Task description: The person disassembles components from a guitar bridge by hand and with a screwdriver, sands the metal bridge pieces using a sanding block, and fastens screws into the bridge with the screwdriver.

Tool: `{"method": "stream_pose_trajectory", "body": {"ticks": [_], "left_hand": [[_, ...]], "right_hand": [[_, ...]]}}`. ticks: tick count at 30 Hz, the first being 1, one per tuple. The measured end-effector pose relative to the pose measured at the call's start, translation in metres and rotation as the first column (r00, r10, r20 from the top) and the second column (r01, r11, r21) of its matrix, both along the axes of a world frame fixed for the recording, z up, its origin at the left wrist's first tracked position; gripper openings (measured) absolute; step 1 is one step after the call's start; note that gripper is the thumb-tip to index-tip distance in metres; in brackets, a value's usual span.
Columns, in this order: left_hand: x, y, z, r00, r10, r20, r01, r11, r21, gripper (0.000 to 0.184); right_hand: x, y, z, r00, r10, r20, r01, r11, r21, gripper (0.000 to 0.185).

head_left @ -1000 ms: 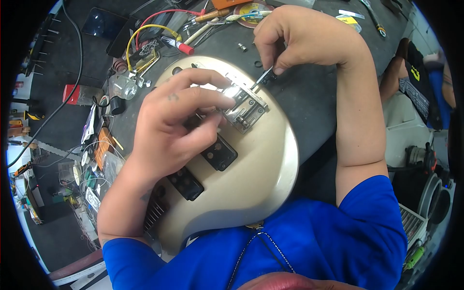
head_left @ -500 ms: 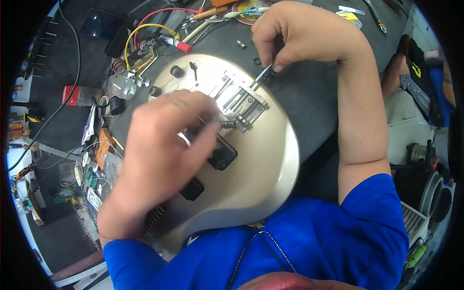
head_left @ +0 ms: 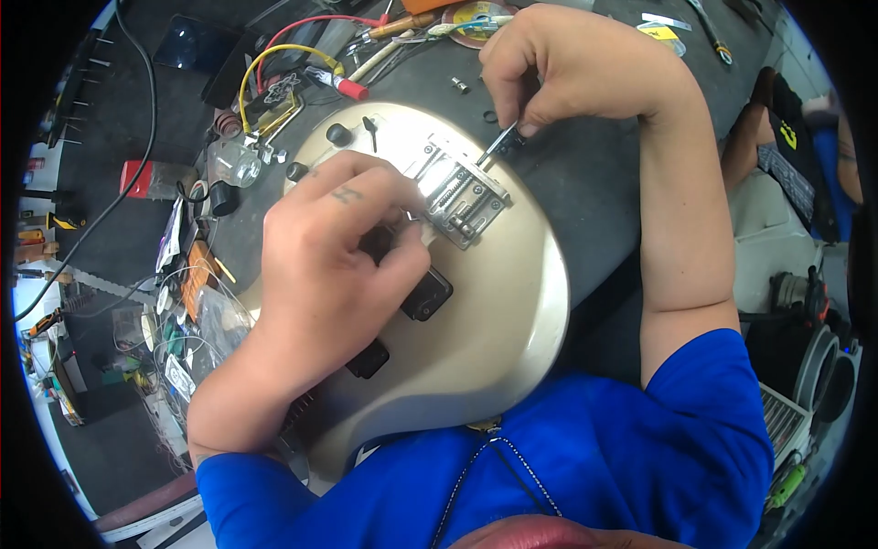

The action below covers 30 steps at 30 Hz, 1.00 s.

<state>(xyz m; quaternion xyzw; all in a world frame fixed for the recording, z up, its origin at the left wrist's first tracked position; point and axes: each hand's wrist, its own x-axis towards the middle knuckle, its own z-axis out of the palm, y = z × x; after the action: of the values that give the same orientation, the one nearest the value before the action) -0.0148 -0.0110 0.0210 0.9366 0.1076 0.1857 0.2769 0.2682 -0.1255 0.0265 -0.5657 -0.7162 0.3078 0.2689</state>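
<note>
A cream bass guitar body (head_left: 498, 302) lies in front of me, with a metal bridge (head_left: 462, 197) near its far end. My right hand (head_left: 526, 87) pinches the dark handle of a small screwdriver (head_left: 498, 146), whose shaft reaches to the far end of the bridge. My left hand (head_left: 338, 238) hovers over the body beside the bridge, thumb and fingers closed on a small metal piece (head_left: 412, 216), mostly hidden by the fingertips. Below that hand are two black pickups (head_left: 428, 295), partly covered. Dark control knobs (head_left: 339, 135) stand beyond it.
A red-capped marker (head_left: 350, 89), cables and tools lie along the far side of the dark bench (head_left: 599, 201). A clear jar (head_left: 236, 165) and mixed clutter are at left. Part of another person (head_left: 782, 146) shows at right.
My left hand has come out of a blur and shifted slightly; the dark part beside its fingertips at the bridge no longer shows there. My right hand keeps the screwdriver at the bridge end.
</note>
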Motion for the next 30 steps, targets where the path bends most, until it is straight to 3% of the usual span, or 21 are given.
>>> {"method": "stream_pose_trajectory", "body": {"ticks": [4, 7, 10, 17, 22, 25, 27, 30], "left_hand": [[0.003, 0.005, -0.009, 0.993, -0.083, 0.083, 0.083, 0.997, 0.008, 0.016], [0.004, 0.003, -0.011, 0.997, -0.025, 0.069, 0.030, 0.997, -0.072, 0.015], [0.001, 0.002, -0.004, 0.997, -0.071, -0.042, 0.068, 0.996, -0.066, 0.014], [0.001, -0.002, -0.007, 0.998, -0.062, 0.001, 0.062, 0.998, 0.006, 0.011], [0.001, 0.002, -0.009, 0.998, -0.052, 0.028, 0.052, 0.999, -0.001, 0.010], [0.001, 0.004, -0.010, 0.997, -0.075, 0.028, 0.074, 0.997, 0.012, 0.010], [0.001, 0.004, -0.009, 0.997, -0.079, 0.018, 0.078, 0.997, 0.008, 0.011], [0.002, 0.003, -0.008, 0.996, -0.086, 0.010, 0.086, 0.996, -0.003, 0.011]], "right_hand": [[-0.003, 0.010, -0.001, 0.994, -0.090, 0.068, 0.099, 0.985, -0.139, 0.014], [-0.002, 0.009, -0.004, 0.994, -0.097, 0.044, 0.101, 0.988, -0.119, 0.014], [-0.001, 0.000, 0.001, 1.000, -0.023, 0.021, 0.023, 1.000, -0.005, 0.014], [0.001, -0.002, -0.002, 1.000, 0.012, 0.029, -0.013, 0.998, 0.057, 0.014], [-0.006, 0.008, 0.009, 0.992, -0.094, 0.080, 0.106, 0.980, -0.168, 0.014], [-0.008, 0.007, 0.012, 0.989, -0.112, 0.093, 0.127, 0.975, -0.180, 0.014], [-0.004, -0.001, 0.003, 0.997, -0.058, 0.047, 0.060, 0.997, -0.042, 0.014], [0.004, 0.002, -0.003, 1.000, -0.017, -0.019, 0.017, 1.000, -0.022, 0.015]]}}
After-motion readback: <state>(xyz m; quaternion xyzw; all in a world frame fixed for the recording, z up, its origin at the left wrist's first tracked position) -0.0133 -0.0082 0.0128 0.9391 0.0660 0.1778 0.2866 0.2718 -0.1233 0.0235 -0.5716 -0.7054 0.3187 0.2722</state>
